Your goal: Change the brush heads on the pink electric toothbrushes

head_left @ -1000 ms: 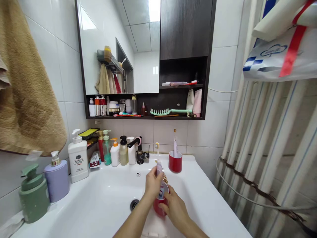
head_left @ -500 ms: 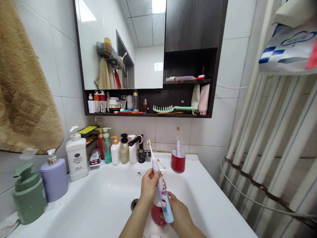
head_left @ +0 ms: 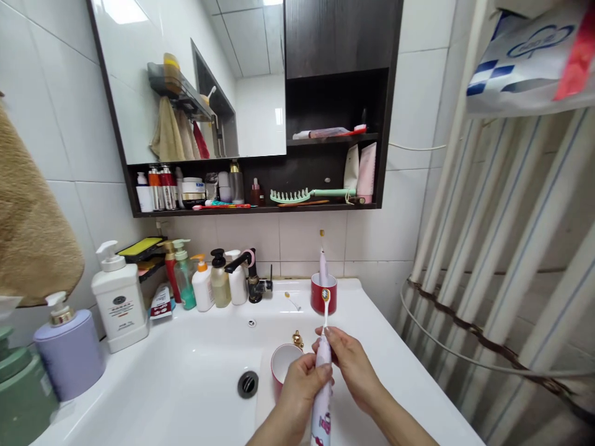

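Observation:
My left hand (head_left: 303, 387) is closed around the handle of a pale pink electric toothbrush (head_left: 321, 406), held upright over the basin with a cartoon print low on the handle. The fingers of my right hand (head_left: 354, 365) pinch the brush where the white neck of its brush head (head_left: 326, 313) meets the handle. Left of my hands, a red cup with a white inside (head_left: 275, 375) stands in the basin, partly hidden by my left hand. Behind the bristles, another red cup (head_left: 318, 302) on the ledge holds a second electric toothbrush (head_left: 323, 266).
A loose brush head (head_left: 292, 301) lies on the ledge beside the black faucet (head_left: 255, 282). Several pump bottles (head_left: 203, 290) line the sink's back and left. A small gold ornament (head_left: 297, 339) sits near the cup. Radiator pipes (head_left: 502, 248) stand at the right.
My hands and the toothbrush have moved right, away from the red cup in the basin. My right hand has come up from low behind the handle to the brush neck. The view has shifted.

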Tool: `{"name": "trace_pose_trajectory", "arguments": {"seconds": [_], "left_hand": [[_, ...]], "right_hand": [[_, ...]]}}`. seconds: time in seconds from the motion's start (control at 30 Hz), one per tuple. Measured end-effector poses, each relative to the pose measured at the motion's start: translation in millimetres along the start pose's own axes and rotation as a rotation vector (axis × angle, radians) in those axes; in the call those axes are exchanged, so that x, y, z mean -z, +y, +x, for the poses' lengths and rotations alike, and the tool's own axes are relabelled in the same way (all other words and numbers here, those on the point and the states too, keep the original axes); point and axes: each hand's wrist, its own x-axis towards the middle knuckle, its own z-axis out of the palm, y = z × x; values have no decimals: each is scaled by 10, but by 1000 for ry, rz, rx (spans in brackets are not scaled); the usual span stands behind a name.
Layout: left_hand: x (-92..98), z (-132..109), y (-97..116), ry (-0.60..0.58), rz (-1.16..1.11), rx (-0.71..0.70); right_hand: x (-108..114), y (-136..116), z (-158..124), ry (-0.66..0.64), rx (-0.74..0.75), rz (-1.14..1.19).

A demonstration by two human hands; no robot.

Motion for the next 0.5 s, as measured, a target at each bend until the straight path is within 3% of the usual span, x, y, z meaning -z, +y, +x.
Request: {"name": "trace_pose_trajectory", "arguments": {"seconds": [0.17,0.5], "left_hand": [[-36,10,-151,-74,-86,185],[-11,39,-195,-55,168,61]], "right_hand": [[119,44,43,81,-52,197],[87,52,59,104,-15,310]]}}
